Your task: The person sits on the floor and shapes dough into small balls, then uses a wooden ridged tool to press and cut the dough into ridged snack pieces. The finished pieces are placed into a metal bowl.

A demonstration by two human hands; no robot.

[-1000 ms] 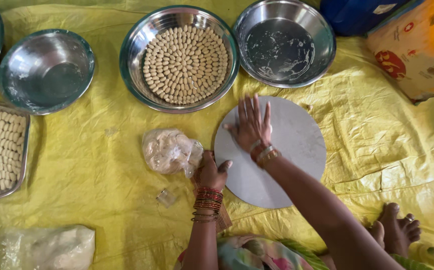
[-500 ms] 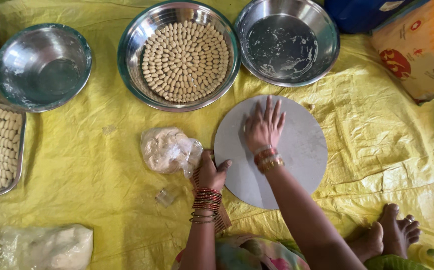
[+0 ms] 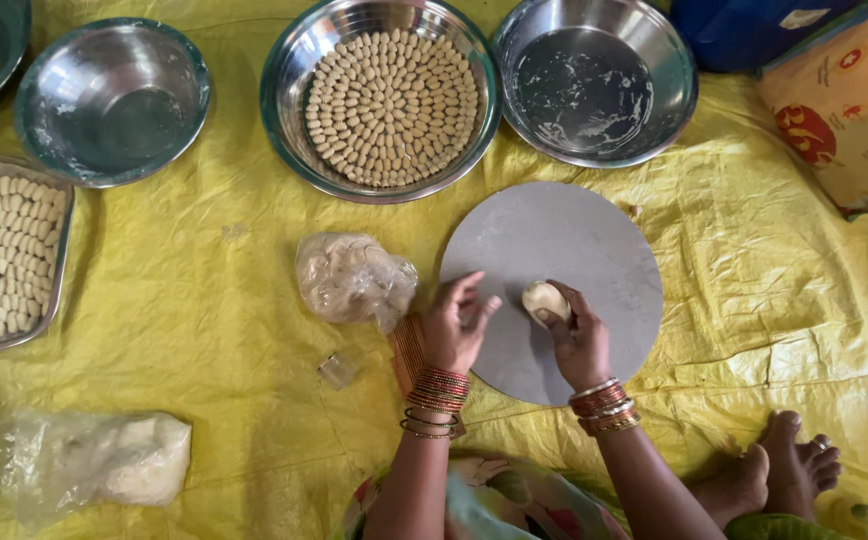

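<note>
A crinkled yellow plastic sheet (image 3: 204,300) covers the floor and carries everything else. On it, in front of the person, lies a round flat grey board (image 3: 574,250), and along the far side stand steel bowls: a large round one (image 3: 284,90) packed with pale ridged dough pieces in neat rings, an empty smeared one (image 3: 674,110) to its right, another empty one (image 3: 114,100) to its left. A rectangular steel tray (image 3: 59,260) at the left edge is likewise filled with rows of such pieces (so a good share of the shaping looks done).

What is left, by my judgement, sits in two clear plastic bags of dough, a lumpy one (image 3: 354,280) just beside the board and a fuller one (image 3: 94,460) near the lower left corner.

The right hand (image 3: 579,340) rests on the board with fingers closed around a small pale lump of dough (image 3: 544,298), thumb pressing it. The left hand (image 3: 457,325) hovers at the board's left edge, fingers loosely curled and apart, holding nothing; a small ribbed wooden comb (image 3: 409,345) lies just beside it.
</note>
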